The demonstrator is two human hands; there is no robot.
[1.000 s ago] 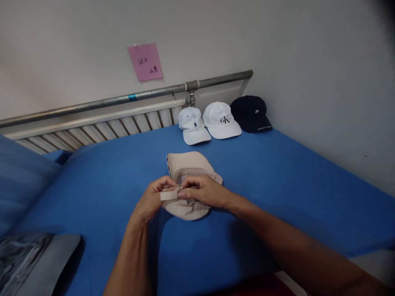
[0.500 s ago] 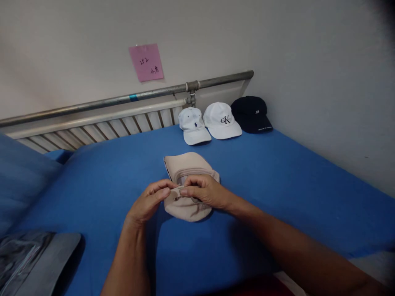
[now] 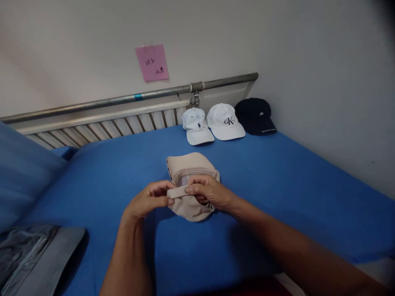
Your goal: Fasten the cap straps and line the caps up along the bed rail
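A beige baseball cap (image 3: pixel 193 161) lies upside down on the blue-covered table (image 3: pixel 129 164), its brim pointing away from me. Across its back runs an adjustment strap (image 3: pixel 177 192). My left hand (image 3: pixel 145 201) is closed on the strap's left end, thumb below and fingers above. On the other side my right hand (image 3: pixel 211 192) pinches the same strap between thumb and forefinger, its remaining fingers curled into the cap's opening. A small metal eyelet shows just under the strap, and a buckle-like piece hangs at the right near my right hand.
Along the wall stand a white cap with a small blue logo (image 3: pixel 199 127), a white cap lettered CK (image 3: pixel 226 123) and a black cap (image 3: pixel 255 116). A grey cap (image 3: pixel 46 255) lies at the lower left. Behind are a radiator (image 3: pixel 114 123) and a pipe (image 3: pixel 108 102).
The strap now stretches flat between my hands, where before it was bunched up at my fingertips. My left thumb has dropped lower. The view has shifted slightly.
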